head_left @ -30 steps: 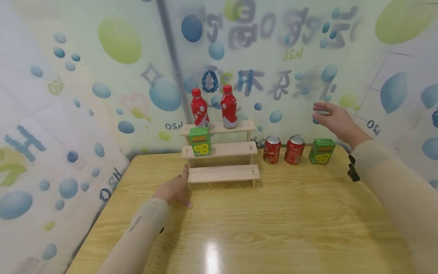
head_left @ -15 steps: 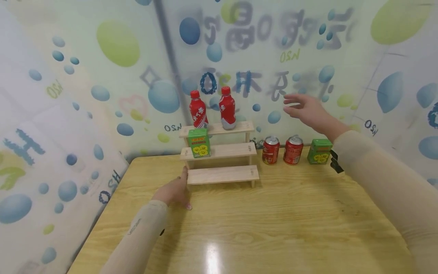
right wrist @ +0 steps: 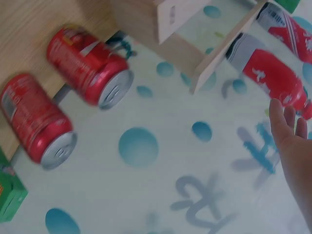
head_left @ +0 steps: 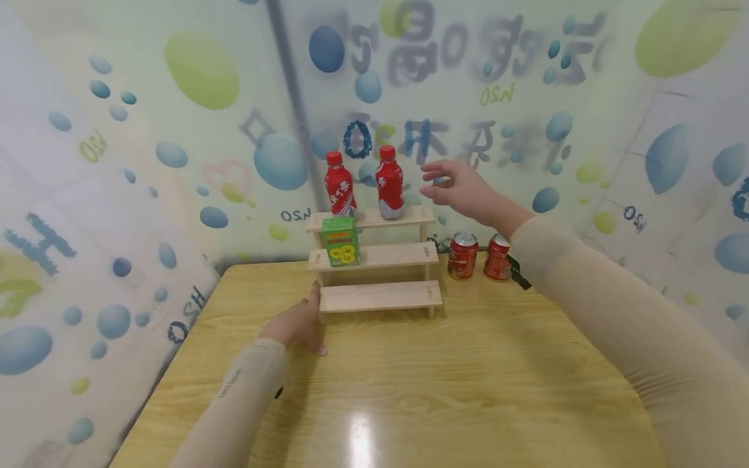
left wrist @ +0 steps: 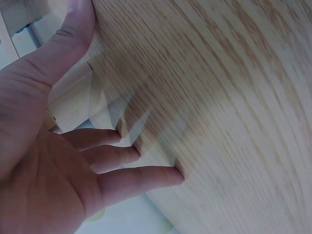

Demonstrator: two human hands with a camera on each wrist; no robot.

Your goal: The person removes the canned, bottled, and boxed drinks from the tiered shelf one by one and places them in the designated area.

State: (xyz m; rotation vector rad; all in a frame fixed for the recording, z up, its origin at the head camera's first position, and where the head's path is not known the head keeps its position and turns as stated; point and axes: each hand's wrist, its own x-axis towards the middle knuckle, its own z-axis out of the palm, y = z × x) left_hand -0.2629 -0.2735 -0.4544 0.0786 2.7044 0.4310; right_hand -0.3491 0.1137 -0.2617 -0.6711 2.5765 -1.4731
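Observation:
My right hand hovers in the air just right of a red plastic bottle, fingers spread and apart from it. This bottle stands upright on the top step of a three-step wooden shelf, beside a second red bottle. A green box with yellow flowers stands on the middle step's left end. Against the left end of the lowest step rests my left hand. Its fingers are extended, with fingertips on the tabletop in the left wrist view.
Two red drink cans stand right of the shelf on the wooden table. Another green box shows at the right wrist view's left edge; my sleeve hides it in the head view. A patterned wall covering stands behind the table.
My right hand has moved left, from above the right-hand green box, past the cans, to beside the right bottle. My right forearm now covers that box. My left hand stays put.

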